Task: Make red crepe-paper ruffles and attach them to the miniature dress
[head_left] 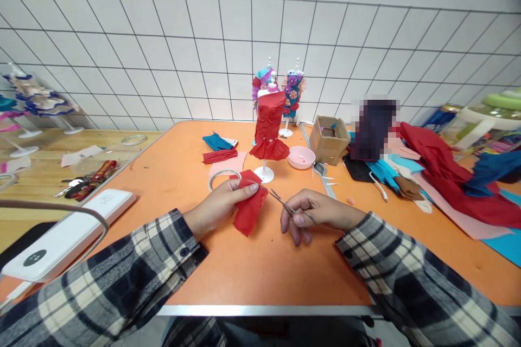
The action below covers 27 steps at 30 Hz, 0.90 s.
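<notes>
My left hand (222, 203) pinches a piece of red crepe paper (250, 212) near its upper edge, and the paper hangs down over the table. Small metal scissors (288, 207) sit in my right hand (305, 214), with fingers at the handle loops. Their tips point up and left, close to the paper's right edge; the blades look slightly apart. Behind the paper stands a mini dress form (264, 171) wearing a red crepe paper dress (269, 119) with a ruffled skirt. A roll of tape (212, 178) lies partly hidden behind my left hand.
Folded blue paper (218, 141), folded red paper (220, 156) and pink sheets lie left of the form. To its right are a pink bowl (302, 158) and a cardboard box (330, 141). Crepe paper heaps (459, 173) cover the right side. A white power bank (69, 236) lies left.
</notes>
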Motion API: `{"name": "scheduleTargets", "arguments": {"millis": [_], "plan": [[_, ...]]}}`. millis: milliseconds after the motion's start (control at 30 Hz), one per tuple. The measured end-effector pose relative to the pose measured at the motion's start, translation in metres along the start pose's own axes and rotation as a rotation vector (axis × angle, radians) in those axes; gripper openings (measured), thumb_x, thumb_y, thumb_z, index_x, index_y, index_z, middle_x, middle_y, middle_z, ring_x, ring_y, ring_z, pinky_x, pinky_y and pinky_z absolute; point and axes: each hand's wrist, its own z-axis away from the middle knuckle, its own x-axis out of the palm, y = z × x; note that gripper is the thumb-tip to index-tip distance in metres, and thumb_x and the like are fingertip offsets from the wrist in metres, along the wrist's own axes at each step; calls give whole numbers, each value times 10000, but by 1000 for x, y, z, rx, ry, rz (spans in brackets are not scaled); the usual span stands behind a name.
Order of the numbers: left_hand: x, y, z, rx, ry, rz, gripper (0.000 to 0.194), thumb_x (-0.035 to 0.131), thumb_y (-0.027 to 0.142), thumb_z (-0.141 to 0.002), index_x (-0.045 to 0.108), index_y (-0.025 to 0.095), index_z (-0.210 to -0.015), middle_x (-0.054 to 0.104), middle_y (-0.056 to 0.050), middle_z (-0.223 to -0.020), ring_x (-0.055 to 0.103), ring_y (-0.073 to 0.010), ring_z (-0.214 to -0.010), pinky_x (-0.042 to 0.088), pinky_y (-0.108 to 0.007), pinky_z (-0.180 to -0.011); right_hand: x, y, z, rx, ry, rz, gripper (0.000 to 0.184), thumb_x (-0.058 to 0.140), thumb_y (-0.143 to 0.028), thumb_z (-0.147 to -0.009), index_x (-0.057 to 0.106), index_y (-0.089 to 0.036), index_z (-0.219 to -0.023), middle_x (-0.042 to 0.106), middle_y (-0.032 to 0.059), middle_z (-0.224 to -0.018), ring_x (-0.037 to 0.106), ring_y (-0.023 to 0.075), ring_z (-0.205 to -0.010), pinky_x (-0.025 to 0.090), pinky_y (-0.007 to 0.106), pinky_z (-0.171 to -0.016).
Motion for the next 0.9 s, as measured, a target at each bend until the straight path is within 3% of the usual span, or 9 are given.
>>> {"name": "scheduleTargets", "arguments": {"millis": [167, 333, 533, 900], "plan": [[2, 0, 2, -84, 0, 140, 275, 852, 354, -601, 754, 153, -762, 730, -58, -761, 625, -149, -644, 469, -252, -625, 1, 5, -2, 30, -103, -130, 475, 651, -547, -792, 668, -99, -951, 720, 85, -732, 644, 133, -552, 504, 214, -535], [3, 0, 2, 17, -64, 114, 236, 859, 295, -597, 768, 156, -765, 732, -53, -780, 625, -150, -721, 464, -247, -711, 5, 4, -4, 47, -53, -150, 484, 689, -546, -759, 663, -102, -950, 718, 83, -747, 657, 134, -575, 510, 202, -529], [2, -1, 2, -1, -90, 132, 203, 839, 325, -648, 746, 162, -723, 707, -33, -715, 593, -135, -656, 438, -244, -663, 5, 2, -5, 32, -45, -108, 462, 671, -534, -789, 663, -101, -948, 697, 65, -686, 656, 134, -572, 488, 189, -512], [-7, -8, -4, 96, -131, -164, 309, 793, 398, -703, 757, 120, -834, 718, -59, -768, 578, -144, -681, 413, -253, -673, 4, 8, -8, 31, -38, -55, 509, 667, -566, -784, 664, -89, -961, 683, 56, -666, 648, 119, -561, 491, 187, -531]]}}
